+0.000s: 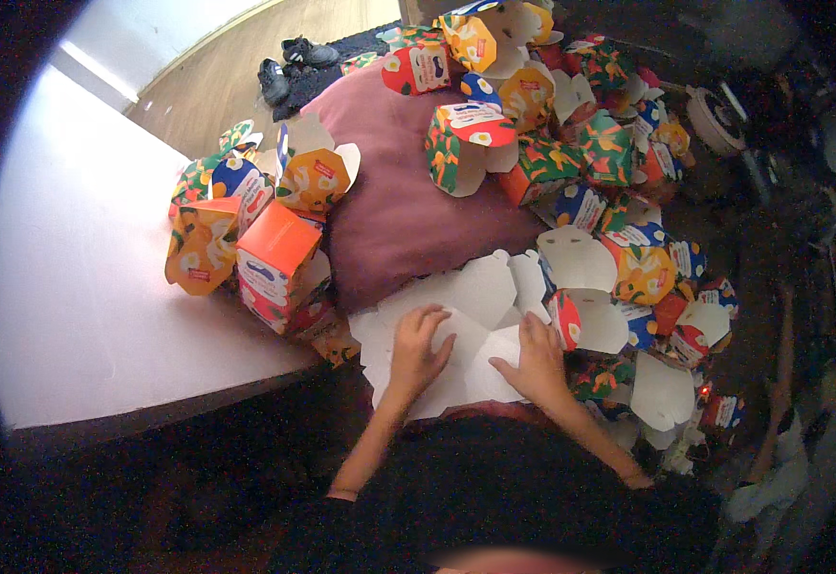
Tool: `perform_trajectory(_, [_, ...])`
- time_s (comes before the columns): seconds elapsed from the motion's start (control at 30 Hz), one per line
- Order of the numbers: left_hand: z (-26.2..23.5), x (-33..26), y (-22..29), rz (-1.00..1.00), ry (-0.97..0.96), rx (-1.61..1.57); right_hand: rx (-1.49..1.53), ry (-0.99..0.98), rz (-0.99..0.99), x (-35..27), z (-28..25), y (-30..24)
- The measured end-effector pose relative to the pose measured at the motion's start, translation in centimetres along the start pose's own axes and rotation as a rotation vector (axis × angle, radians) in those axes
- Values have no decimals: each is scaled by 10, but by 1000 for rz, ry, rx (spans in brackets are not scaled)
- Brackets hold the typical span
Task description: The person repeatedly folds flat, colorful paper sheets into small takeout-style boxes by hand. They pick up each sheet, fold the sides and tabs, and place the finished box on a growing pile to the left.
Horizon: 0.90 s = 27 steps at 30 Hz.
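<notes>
Spread in front of me are flat white card box blanks (480, 287), plain inner side up, with notched flaps at the far edge. On the left part of the card rests my left hand (420, 352), fingers slightly bent and thumb held apart. My right hand (535, 364) lies on the right part, its fingers pointing away from me and the thumb stretched inward. Both hands are open and touch the card without gripping it. The card lies over the near end of a purple cushion (389, 182). How many blanks are stacked cannot be made out.
Folded, colourful food boxes (279, 239) are heaped on a white tabletop (121, 268) at left. Many more patterned boxes (643, 273) pile up on the right and far side. Dark shoes (294, 62) stand on a mat at the far left. A round pale object (715, 120) sits at far right.
</notes>
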<state>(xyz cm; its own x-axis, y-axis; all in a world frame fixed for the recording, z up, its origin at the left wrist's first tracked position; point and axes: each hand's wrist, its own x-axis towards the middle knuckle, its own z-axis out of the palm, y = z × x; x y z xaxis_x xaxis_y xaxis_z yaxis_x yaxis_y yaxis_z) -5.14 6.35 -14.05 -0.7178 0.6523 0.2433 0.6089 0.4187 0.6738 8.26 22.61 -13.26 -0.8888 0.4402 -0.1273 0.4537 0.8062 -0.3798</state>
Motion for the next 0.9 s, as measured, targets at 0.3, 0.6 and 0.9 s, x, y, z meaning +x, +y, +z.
perform_trajectory(0.3, [19, -17, -27, 4, -166, -186, 698, -162, -432, 22, -23, 23])
perform_trajectory(0.6, [-19, 4, 26, -627, -621, -1795, 1369, -292, -477, 45, -58, -1])
perform_trajectory(0.9, [-95, 15, 106, -696, -339, -1214, 811, 90, -608, 35, -105, -31])
